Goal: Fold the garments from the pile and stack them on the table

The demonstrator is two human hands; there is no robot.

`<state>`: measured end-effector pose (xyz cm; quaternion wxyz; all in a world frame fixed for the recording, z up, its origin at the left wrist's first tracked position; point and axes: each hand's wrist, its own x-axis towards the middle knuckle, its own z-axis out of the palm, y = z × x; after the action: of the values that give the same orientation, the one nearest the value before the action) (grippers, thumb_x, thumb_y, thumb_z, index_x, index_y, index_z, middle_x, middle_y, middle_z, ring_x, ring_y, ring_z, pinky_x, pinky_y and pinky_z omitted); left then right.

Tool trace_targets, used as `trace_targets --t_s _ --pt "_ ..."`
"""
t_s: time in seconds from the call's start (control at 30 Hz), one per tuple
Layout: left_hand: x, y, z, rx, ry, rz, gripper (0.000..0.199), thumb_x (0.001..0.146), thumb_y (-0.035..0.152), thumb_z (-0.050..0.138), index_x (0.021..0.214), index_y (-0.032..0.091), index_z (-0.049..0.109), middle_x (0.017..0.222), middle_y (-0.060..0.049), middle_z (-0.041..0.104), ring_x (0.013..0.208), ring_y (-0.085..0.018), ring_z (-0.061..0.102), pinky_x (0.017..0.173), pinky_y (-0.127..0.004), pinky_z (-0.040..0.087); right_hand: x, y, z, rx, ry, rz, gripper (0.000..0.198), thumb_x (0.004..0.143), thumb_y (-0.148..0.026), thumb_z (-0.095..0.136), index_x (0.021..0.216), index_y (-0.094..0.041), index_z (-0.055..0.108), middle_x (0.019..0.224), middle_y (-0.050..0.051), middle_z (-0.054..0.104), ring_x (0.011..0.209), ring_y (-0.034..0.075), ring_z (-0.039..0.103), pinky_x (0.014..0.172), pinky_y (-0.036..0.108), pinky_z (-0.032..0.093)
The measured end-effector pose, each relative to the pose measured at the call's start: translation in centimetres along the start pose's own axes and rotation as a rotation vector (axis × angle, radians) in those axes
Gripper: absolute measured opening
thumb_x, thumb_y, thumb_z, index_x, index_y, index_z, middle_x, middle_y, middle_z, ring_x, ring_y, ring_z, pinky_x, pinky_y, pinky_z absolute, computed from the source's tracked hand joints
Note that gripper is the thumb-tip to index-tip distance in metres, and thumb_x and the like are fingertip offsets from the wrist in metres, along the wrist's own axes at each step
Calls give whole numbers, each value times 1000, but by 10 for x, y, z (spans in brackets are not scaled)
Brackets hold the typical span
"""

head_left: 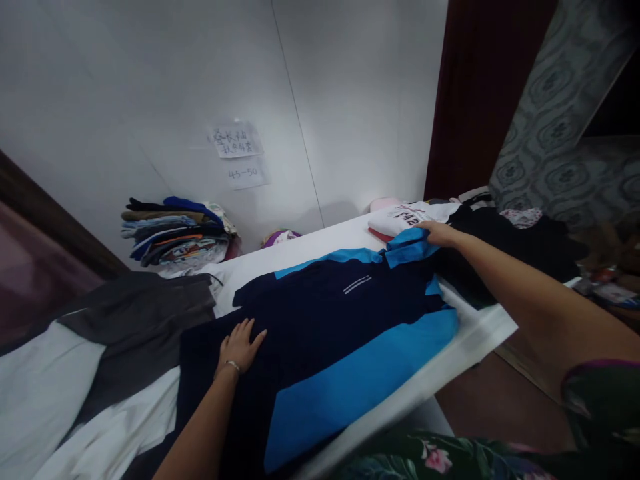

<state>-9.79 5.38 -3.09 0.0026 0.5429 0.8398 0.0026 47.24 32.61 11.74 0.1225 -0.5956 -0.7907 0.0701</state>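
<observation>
A navy and bright blue long-sleeved top (320,293) lies spread on the white table, its collar toward the right and two short pale stripes on its chest. My left hand (236,349) rests flat on the navy cloth near the lower part of the top, fingers spread. At the other end, my right hand (439,235) has its fingers closed around the blue collar (407,245). One blue sleeve (320,407) stretches along the near side of the table.
Folded clothes (175,230) are stacked at the back left. Grey and white garments (145,313) lie to the left. A white printed garment (400,217) and black clothes (520,240) are at the right. Paper notes (237,140) hang on the wall behind. The table's front edge (450,367) is close to me.
</observation>
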Motion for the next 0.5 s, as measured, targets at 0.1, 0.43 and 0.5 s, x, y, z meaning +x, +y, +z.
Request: trace_targets --t_s 0.1,0.43,0.5 --pt "-1 1 -1 -6 -5 -12 63 91 50 38 146 19 37 155 -8 30 144 -25 23 115 -45 21 9 -20 -4 -58 -94 -23 51 73 -25 57 123 -19 62 127 7 62 117 27 54 96 31 43" --pt "-3 1 1 -35 33 -2 62 91 50 39 144 18 39 154 -9 33 143 -25 25 115 -45 21 1 -40 -23 67 -182 17 24 77 -40 69 83 -17 73 86 9 70 87 23 62 83 32 46" --pt "-4 3 -1 -35 24 -9 62 91 50 39 144 18 40 154 -9 33 143 -25 25 115 -45 21 -1 -23 -47 120 42 156 27 81 -38 66 94 -15 72 96 11 69 94 25 60 85 33 44"
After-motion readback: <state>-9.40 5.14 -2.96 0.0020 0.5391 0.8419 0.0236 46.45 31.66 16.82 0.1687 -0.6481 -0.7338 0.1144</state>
